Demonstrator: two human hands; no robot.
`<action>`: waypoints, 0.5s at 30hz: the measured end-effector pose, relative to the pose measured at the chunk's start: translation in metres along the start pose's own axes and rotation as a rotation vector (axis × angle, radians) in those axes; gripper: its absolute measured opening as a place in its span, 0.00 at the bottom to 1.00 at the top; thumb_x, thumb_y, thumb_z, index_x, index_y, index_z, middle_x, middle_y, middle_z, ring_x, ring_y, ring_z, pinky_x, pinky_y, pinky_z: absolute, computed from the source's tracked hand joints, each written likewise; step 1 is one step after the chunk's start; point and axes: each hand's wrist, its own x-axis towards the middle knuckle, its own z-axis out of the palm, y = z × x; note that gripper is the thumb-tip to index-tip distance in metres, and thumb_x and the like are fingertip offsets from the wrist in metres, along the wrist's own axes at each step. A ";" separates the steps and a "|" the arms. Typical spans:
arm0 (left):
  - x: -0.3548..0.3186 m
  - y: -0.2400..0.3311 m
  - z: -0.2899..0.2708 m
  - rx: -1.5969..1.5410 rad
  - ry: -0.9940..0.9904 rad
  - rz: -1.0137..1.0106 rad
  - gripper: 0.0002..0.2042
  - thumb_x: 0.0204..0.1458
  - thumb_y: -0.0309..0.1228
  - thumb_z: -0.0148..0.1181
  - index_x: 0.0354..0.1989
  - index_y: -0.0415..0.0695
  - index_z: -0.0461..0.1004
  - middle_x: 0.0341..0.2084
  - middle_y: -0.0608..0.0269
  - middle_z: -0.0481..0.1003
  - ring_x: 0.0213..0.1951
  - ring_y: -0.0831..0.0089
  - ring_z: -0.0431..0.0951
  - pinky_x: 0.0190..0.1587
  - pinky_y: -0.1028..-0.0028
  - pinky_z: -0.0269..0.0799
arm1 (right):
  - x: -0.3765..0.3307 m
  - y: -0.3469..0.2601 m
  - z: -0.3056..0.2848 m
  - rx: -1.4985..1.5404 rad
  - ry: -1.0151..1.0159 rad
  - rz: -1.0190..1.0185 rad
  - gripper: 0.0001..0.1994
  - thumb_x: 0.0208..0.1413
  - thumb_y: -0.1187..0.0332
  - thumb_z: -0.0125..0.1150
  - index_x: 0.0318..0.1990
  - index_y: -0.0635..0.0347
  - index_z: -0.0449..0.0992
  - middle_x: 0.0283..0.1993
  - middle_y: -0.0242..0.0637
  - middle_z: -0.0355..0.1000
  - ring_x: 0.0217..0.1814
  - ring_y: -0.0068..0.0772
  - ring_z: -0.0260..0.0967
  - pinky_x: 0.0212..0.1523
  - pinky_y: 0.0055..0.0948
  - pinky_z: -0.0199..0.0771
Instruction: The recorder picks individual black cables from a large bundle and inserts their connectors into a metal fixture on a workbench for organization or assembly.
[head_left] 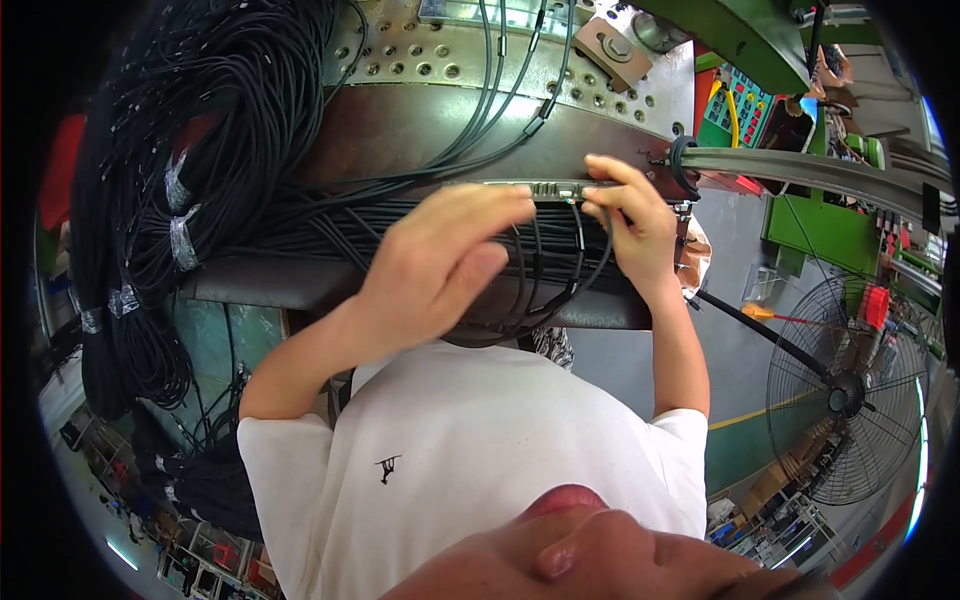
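My left hand (430,260) reaches over a narrow metal strip with slots (545,190). Its fingers are stretched out, with the thumb apart, and the fingertips rest at or just above the strip's left part. At the strip's right end, my right hand (637,225) has thumb and index finger pinched at the end of a black cable (603,255), while the other fingers stand raised. The small tip in that pinch is partly hidden. Several cables loop down from the strip toward my shirt. Behind the hands lies a flat bundle of black cables (335,230).
A big heap of black cables (250,90), tied with clear wrap (184,240), hangs at the left. Beyond the brown ledge (390,120) is a perforated metal plate (425,55) with a clamp block (612,52). Green machinery, a button panel (740,108) and a fan (845,395) stand right.
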 end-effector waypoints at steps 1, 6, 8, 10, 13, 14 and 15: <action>0.006 -0.002 -0.003 0.120 0.000 -0.021 0.16 0.59 0.35 0.49 0.49 0.36 0.72 0.48 0.51 0.73 0.48 0.54 0.73 0.51 0.64 0.67 | 0.005 -0.004 -0.004 -0.159 -0.051 -0.133 0.08 0.41 0.82 0.62 0.30 0.62 0.75 0.45 0.38 0.75 0.42 0.40 0.74 0.43 0.34 0.71; -0.006 0.003 0.010 0.328 -0.052 -0.131 0.17 0.50 0.25 0.58 0.50 0.39 0.72 0.35 0.58 0.71 0.34 0.62 0.71 0.37 0.68 0.69 | 0.008 -0.009 -0.005 -0.159 -0.084 -0.079 0.07 0.40 0.82 0.60 0.30 0.62 0.74 0.40 0.37 0.77 0.42 0.40 0.74 0.43 0.33 0.72; -0.012 0.005 0.014 0.313 -0.069 -0.076 0.18 0.48 0.24 0.59 0.50 0.38 0.72 0.35 0.58 0.73 0.33 0.63 0.73 0.36 0.69 0.70 | 0.009 -0.007 -0.009 -0.140 -0.120 -0.076 0.08 0.40 0.82 0.61 0.30 0.62 0.75 0.40 0.36 0.77 0.43 0.40 0.74 0.43 0.33 0.72; -0.015 0.009 0.018 0.269 -0.070 -0.048 0.19 0.47 0.24 0.59 0.50 0.38 0.72 0.35 0.57 0.74 0.33 0.63 0.73 0.36 0.70 0.71 | 0.011 -0.007 -0.009 -0.132 -0.132 -0.060 0.09 0.40 0.82 0.61 0.31 0.62 0.75 0.40 0.36 0.77 0.43 0.40 0.74 0.43 0.33 0.72; -0.014 0.009 0.018 0.204 -0.077 -0.096 0.21 0.47 0.22 0.59 0.52 0.37 0.70 0.35 0.56 0.74 0.33 0.62 0.74 0.37 0.69 0.71 | 0.010 -0.005 -0.011 -0.033 -0.140 0.014 0.08 0.41 0.82 0.62 0.31 0.63 0.75 0.40 0.38 0.77 0.43 0.41 0.74 0.44 0.33 0.73; -0.011 0.010 0.015 0.209 -0.078 -0.154 0.22 0.47 0.22 0.59 0.53 0.36 0.69 0.35 0.55 0.74 0.33 0.61 0.74 0.38 0.68 0.71 | 0.009 -0.005 -0.012 -0.013 -0.141 0.035 0.08 0.41 0.82 0.62 0.31 0.64 0.75 0.40 0.38 0.77 0.43 0.41 0.74 0.44 0.33 0.73; -0.009 0.003 0.017 0.221 -0.035 -0.130 0.23 0.48 0.22 0.58 0.55 0.36 0.67 0.36 0.53 0.75 0.35 0.59 0.74 0.38 0.67 0.71 | 0.010 -0.005 -0.012 -0.027 -0.143 0.022 0.08 0.41 0.82 0.62 0.31 0.64 0.75 0.40 0.38 0.77 0.44 0.41 0.74 0.44 0.33 0.73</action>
